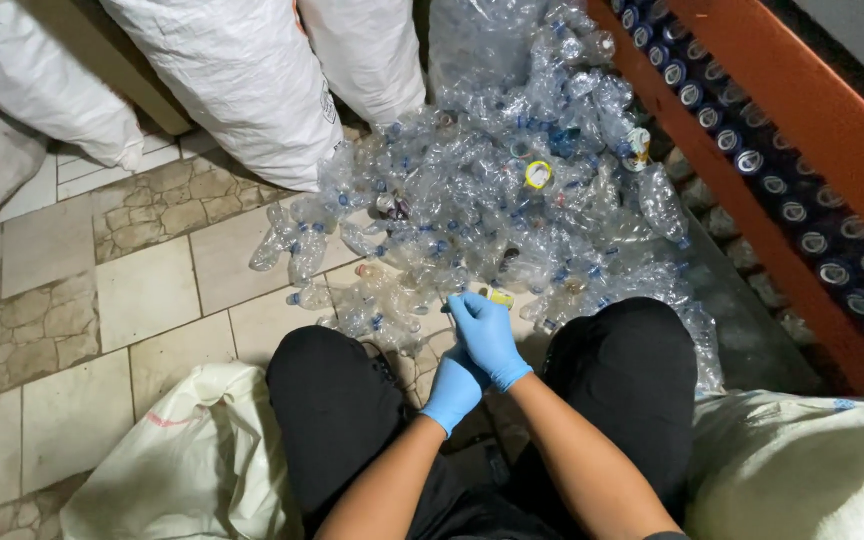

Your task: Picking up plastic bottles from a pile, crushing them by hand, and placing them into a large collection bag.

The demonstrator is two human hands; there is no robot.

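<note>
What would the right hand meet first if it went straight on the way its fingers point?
The right hand points up and slightly left toward the pile of crushed clear plastic bottles. It would probably meet the nearest bottles at the pile's near edge, by the yellow label piece; depth is unclear.

Heap of clear crushed plastic bottles – glossy, crinkled. Blue rubbery gloves on left hand and right hand – smooth, matt. White woven-plastic sacks coarse. Beige stone-look floor tiles dull. Orange-painted metal beam smooth.
</note>
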